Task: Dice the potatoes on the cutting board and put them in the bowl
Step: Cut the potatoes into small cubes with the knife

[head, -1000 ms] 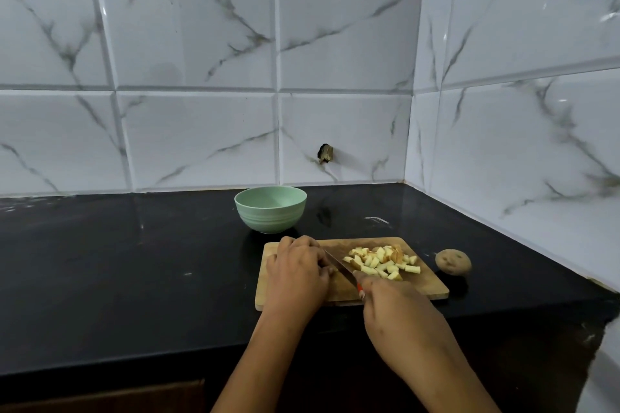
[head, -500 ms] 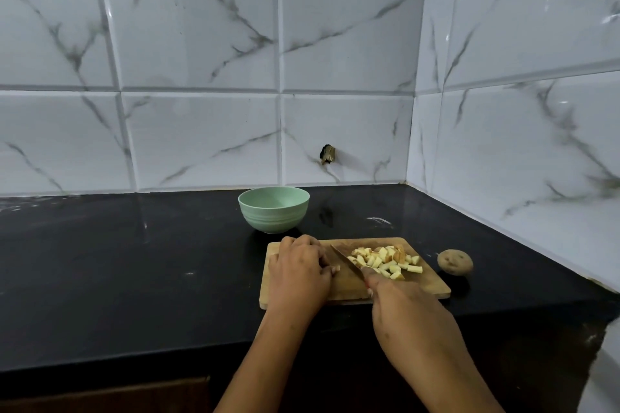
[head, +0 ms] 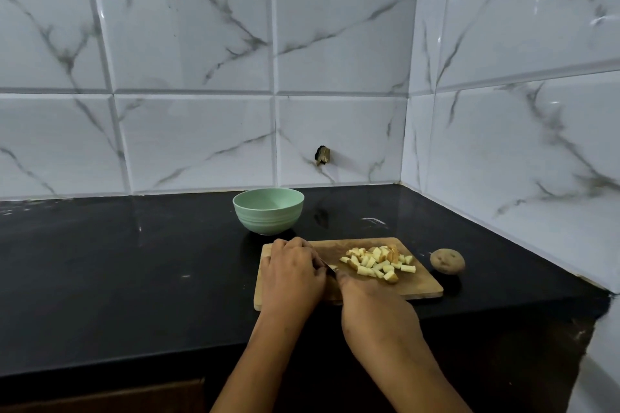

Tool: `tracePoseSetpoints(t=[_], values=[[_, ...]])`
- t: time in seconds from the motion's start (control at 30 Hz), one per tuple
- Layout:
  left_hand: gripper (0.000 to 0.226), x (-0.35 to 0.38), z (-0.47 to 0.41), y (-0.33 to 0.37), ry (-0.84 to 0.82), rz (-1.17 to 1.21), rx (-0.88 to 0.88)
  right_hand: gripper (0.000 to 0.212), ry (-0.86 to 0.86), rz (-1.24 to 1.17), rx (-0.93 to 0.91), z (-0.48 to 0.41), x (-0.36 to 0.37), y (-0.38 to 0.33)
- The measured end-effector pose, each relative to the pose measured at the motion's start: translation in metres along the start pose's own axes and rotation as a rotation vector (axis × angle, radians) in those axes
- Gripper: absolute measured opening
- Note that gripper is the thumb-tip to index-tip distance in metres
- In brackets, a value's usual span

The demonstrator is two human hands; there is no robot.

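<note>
The diced potato (head: 377, 263) lies in a loose heap on the far right part of the cutting board (head: 419, 287), pale cubes with a few skin-on bits, some close to the board's right edge. Near the board's middle a last potato piece (head: 333, 267) shows only as a pale sliver. The left hand (head: 292, 275) is curled over it, knuckles up, pinning it to the wood. The right hand (head: 372, 305) is closed round the handle of the knife (head: 330, 272), whose dark blade stands so near the left fingertips that I cannot tell whether they touch. Just beyond the board's far left corner stands the green bowl (head: 265, 223), with nothing visible inside, and just off the board's right edge a whole potato (head: 448, 261) rests unpeeled on the black table (head: 134, 261). The work looks to be mid-dicing, with nothing yet moved to the bowl. The chief danger is the blade meeting the fingers: the piece is small, leaves little to hold, and could skid on the wood under a hard cut. The board's near edge lies close to the table's front, so a strong push might shift it. Cubes at the right edge could be knocked onto the table when the heap is gathered, and the round potato may roll if nudged.
</note>
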State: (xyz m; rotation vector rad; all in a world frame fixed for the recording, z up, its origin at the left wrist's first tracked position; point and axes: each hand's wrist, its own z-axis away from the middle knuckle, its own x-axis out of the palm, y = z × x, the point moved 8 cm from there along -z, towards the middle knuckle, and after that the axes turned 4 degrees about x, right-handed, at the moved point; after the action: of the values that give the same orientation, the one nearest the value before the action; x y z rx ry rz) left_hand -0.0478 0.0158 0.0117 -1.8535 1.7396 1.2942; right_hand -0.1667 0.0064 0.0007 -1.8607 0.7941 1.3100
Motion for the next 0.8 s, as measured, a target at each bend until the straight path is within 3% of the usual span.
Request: tracePoseSetpoints(t=[0.13, 0.3, 0.47, 0.8], values=[[0.015, -0.002, 0.001, 0.000, 0.014, -0.014, 0.011, 0.041, -0.021, -0.155, 0.032, -0.002, -0.004, 0.026], [0.017, 0.005, -0.006, 0.004, -0.008, -0.057, 0.007, 0.029, -0.095, -0.526, 0.103, -0.018, -0.011, 0.071], [0.017, 0.028, -0.026, 0.019, -0.120, -0.013, -0.012, 0.018, -0.136, -0.694, 0.149, -0.031, -0.014, 0.089], [0.012, 0.043, -0.051, 0.025, -0.319, 0.070, 0.038, 0.019, 0.009, -0.509, 0.117, -0.043, -0.022, 0.089]])
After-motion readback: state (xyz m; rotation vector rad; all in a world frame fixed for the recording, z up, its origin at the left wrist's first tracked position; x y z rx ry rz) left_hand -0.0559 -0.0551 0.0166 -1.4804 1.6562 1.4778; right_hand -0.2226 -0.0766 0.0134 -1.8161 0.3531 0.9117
